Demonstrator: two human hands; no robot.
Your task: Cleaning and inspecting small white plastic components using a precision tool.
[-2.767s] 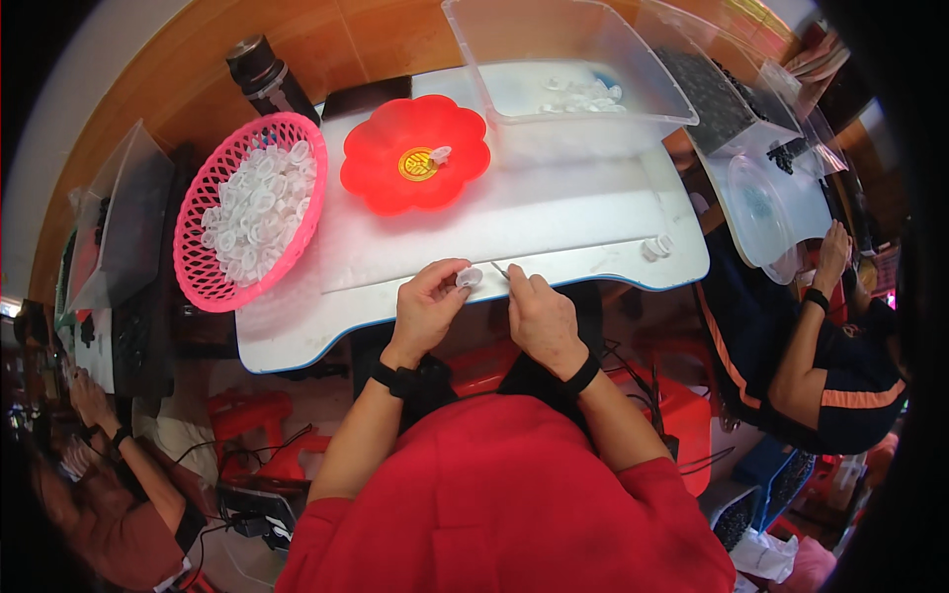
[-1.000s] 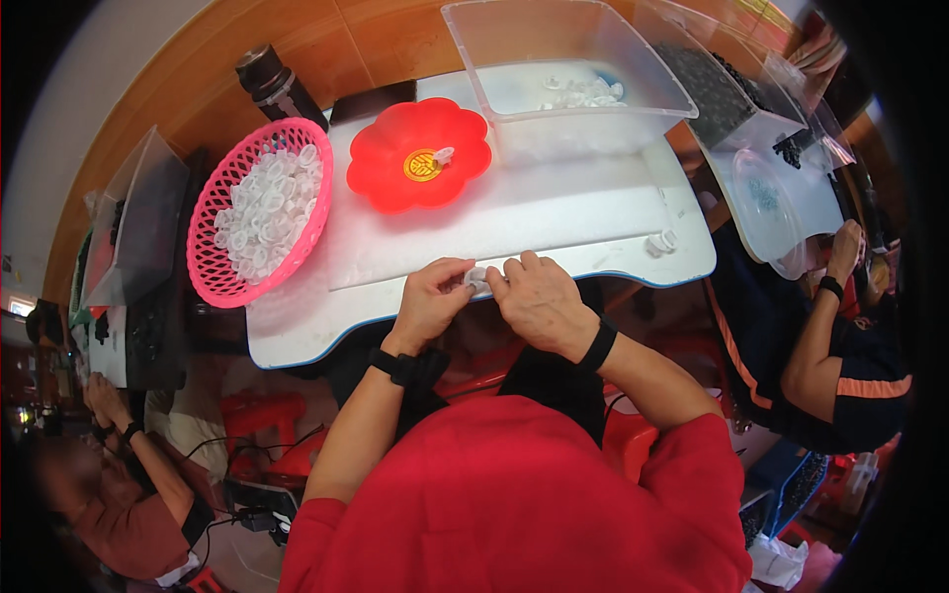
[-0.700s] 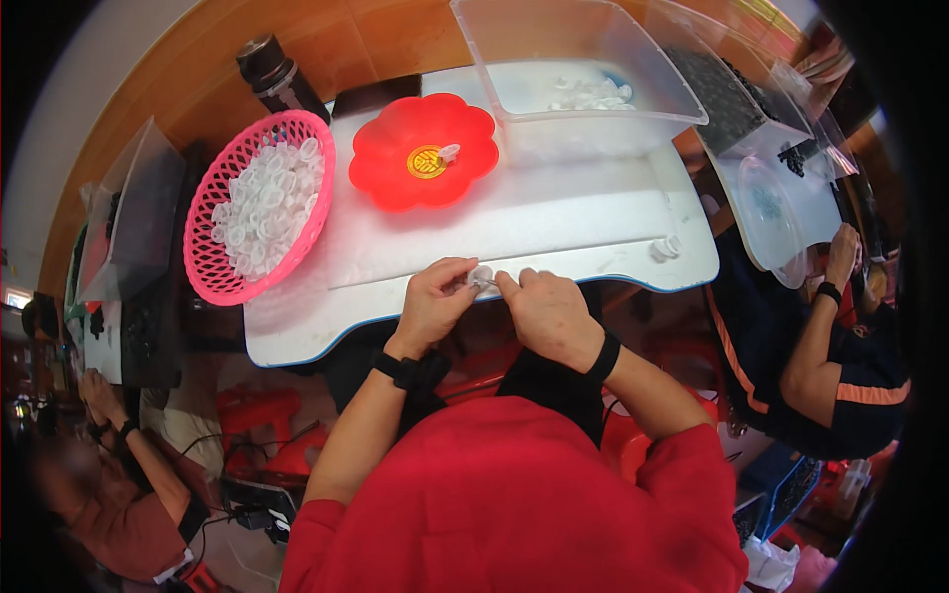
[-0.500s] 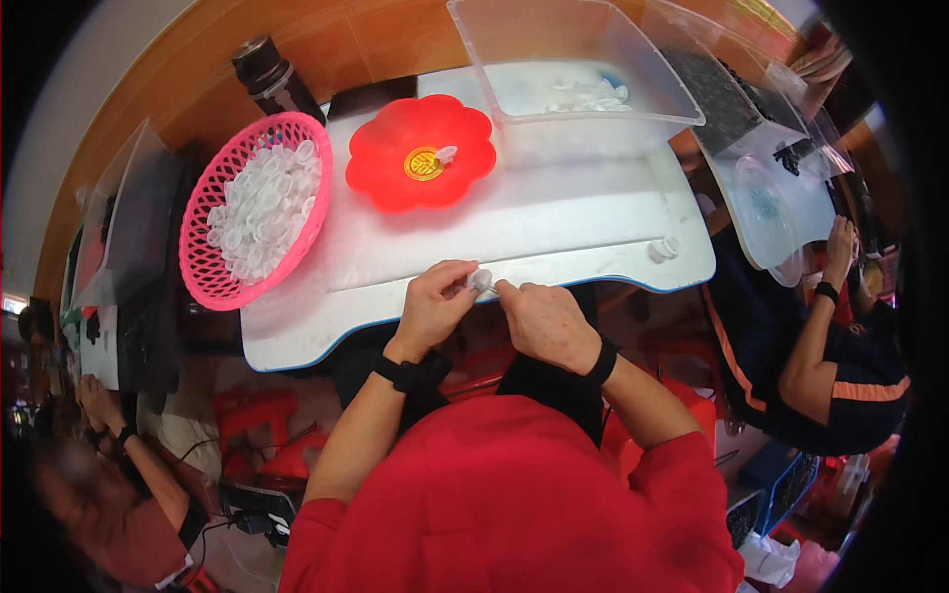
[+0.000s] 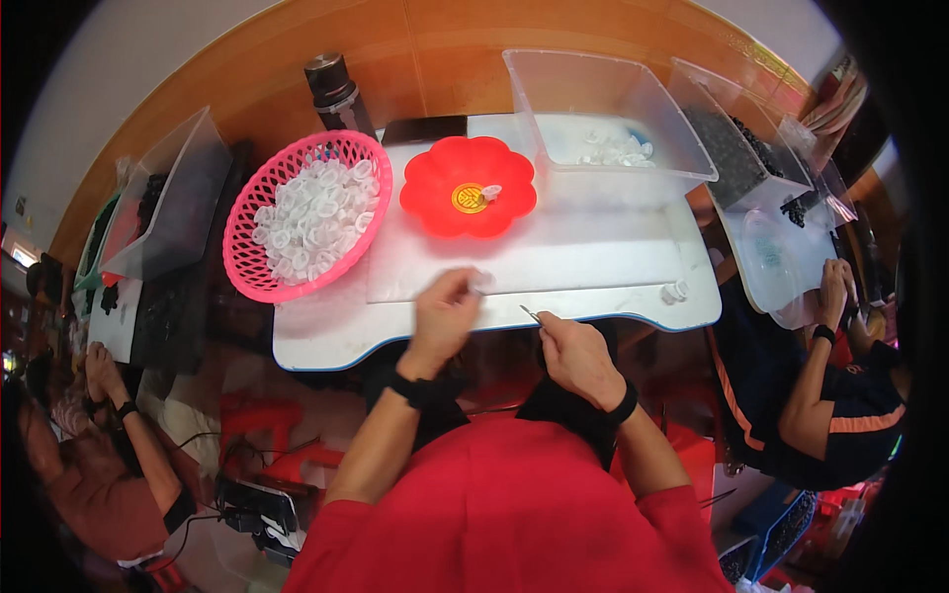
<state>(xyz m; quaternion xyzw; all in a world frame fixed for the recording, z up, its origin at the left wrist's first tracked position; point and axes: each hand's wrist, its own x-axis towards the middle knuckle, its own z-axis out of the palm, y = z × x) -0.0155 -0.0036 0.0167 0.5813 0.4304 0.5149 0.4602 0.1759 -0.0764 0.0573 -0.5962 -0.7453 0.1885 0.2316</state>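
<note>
While the left hand point(image 5: 445, 314) pinches a blurred clear piece point(image 5: 481, 285) over the bench point(image 5: 618, 242), the right hand point(image 5: 581, 358) grips a thin tool point(image 5: 531, 314) whose length slants forward-left toward the piece, its tip near but not touching.

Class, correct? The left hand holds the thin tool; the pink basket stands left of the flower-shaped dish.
No: the head view shows the thin tool in the right hand. The pink basket is left of the flower-shaped dish.
</note>
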